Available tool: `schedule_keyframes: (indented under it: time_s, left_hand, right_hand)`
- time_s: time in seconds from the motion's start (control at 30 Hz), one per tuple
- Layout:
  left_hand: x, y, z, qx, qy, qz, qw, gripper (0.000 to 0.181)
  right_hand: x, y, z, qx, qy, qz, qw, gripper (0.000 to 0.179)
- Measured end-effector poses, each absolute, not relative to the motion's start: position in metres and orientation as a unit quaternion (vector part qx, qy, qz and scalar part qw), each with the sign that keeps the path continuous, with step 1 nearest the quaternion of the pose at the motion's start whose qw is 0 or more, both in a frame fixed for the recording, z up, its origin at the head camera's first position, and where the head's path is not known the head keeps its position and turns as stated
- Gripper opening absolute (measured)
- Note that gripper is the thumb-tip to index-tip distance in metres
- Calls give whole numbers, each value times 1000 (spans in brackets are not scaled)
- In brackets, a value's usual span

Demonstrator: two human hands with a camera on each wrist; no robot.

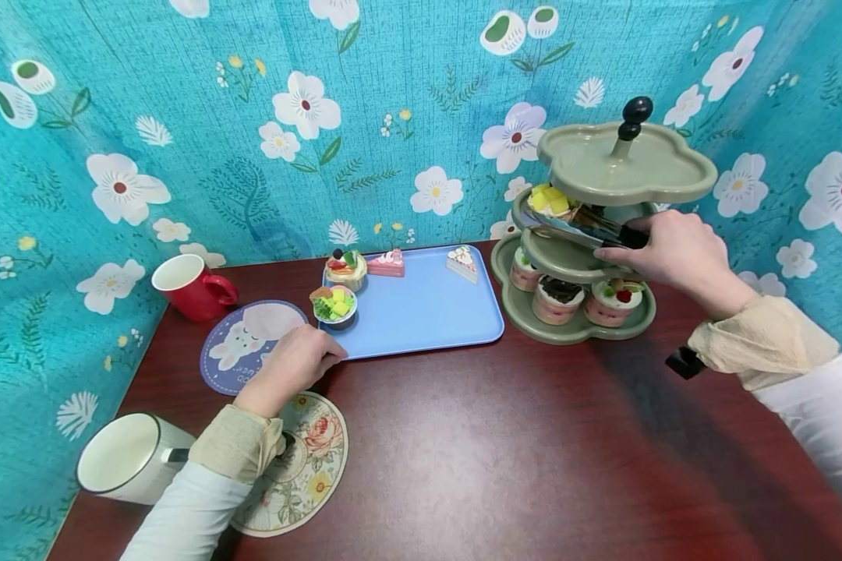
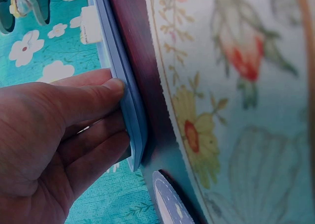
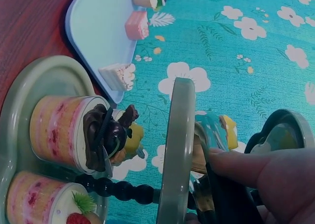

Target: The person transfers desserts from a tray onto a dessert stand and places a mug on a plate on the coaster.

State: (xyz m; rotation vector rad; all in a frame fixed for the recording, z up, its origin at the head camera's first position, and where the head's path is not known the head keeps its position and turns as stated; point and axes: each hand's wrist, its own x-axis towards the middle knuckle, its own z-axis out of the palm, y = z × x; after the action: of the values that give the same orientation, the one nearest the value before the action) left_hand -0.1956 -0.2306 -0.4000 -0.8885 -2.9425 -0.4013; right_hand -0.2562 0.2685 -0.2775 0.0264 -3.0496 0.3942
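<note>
My left hand (image 1: 296, 366) pinches the near left corner of a blue tray (image 1: 421, 312), the thumb on its rim in the left wrist view. On this tray sit a fruit-topped cupcake (image 1: 346, 269), a small cup with yellow cubes and greens (image 1: 335, 305), a pink cake slice (image 1: 387, 263) and a white cake slice (image 1: 462, 262). At the right, my right hand (image 1: 684, 249) grips black-handled tongs (image 1: 578, 227) at the middle tier of a green tiered stand (image 1: 568, 261). The tongs' ends lie against a tart topped with yellow cubes (image 1: 550, 200); their hold is partly hidden.
Several dessert cups (image 1: 557, 302) stand on the bottom tier; a black knob tops the stand. A red mug (image 1: 192, 288), a rabbit coaster (image 1: 242, 343), a white mug (image 1: 129, 460) and a floral round mat (image 1: 316, 467) lie at the left. A patterned cloth (image 1: 393, 101) hangs behind.
</note>
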Motion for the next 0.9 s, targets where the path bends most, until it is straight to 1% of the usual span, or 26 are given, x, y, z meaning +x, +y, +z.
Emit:
schedule_keyframes:
  time_s: [0.2,0.37,0.5,0.73,0.9]
  left_hand:
    - [-196,-230,-400,-282,-951,-129,16,16]
    - [-196,-230,-401,-281,-951,-128,11,19]
    - [-196,-230,-401,-279,-952,-125,13,18]
    - [-196,-230,-402,-279,-953,-121,18,15]
    - [-196,-231,-402,-278,-952,-124,19,13]
  right_hand:
    - [-252,269,-275,5,-991,127,31,83]
    - [-246,269,-274,6,-992,125,29,80]
    - [-243,270,-274,7,-992,122,28,78]
    - [-237,274,-275,7,-993,117,15,94]
    - [-231,278,-275,6,-993,118,24,91]
